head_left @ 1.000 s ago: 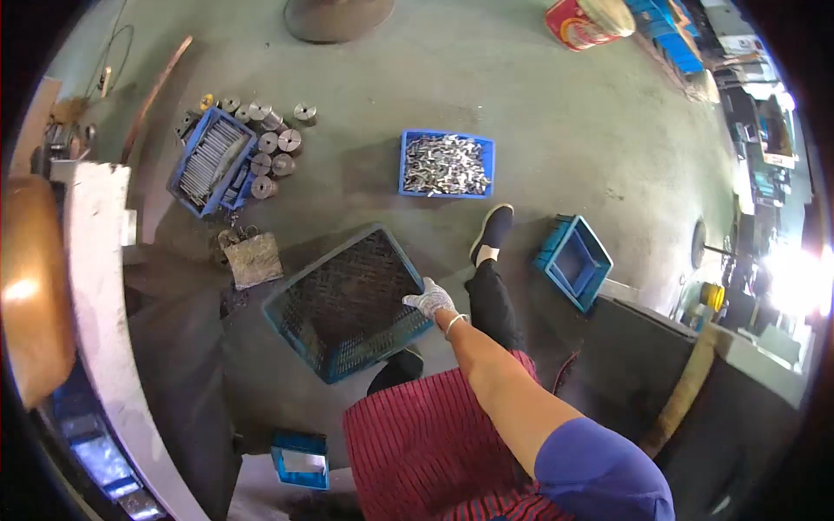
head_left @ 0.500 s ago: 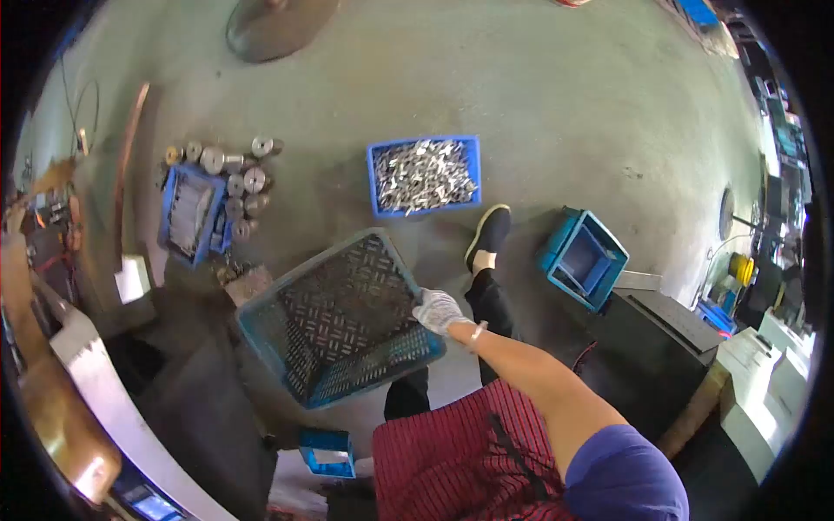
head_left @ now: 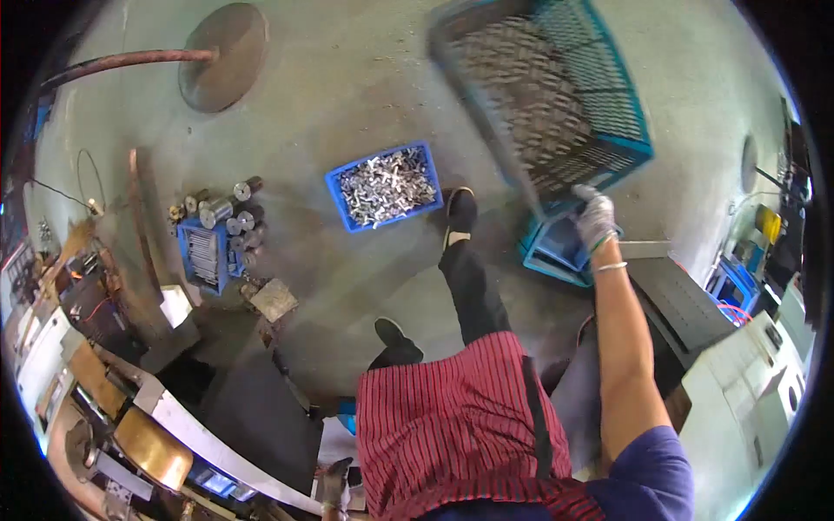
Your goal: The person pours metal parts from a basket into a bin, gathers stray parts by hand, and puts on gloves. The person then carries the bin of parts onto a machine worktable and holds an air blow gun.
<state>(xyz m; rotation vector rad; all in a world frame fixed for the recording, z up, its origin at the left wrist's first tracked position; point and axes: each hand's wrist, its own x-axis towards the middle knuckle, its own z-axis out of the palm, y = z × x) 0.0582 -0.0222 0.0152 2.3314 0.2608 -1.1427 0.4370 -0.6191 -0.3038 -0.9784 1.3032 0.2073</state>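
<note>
A large dark basket with blue-green slatted sides (head_left: 621, 82) hangs tilted at the upper right, smeared by motion. My right hand (head_left: 596, 219), in a pale glove, is closed on its near rim. Below the basket, partly covered by it, stands a blue crate (head_left: 556, 252) on the floor. My left hand (head_left: 336, 486) shows at the bottom edge beside the striped apron (head_left: 452, 408); its fingers are too unclear to read. A blue bin (head_left: 339, 193) full of small metal parts sits in front of my feet.
At the left stand a blue box of metal rods (head_left: 203, 256) and several metal cylinders (head_left: 215, 211). A round base (head_left: 228, 78) with a pole lies at the upper left. Machines flank both sides, a grey cabinet (head_left: 682, 304) at the right.
My right hand has swung the basket from the middle left up to the upper right, over the blue crate. My left hand has come into view at the bottom.
</note>
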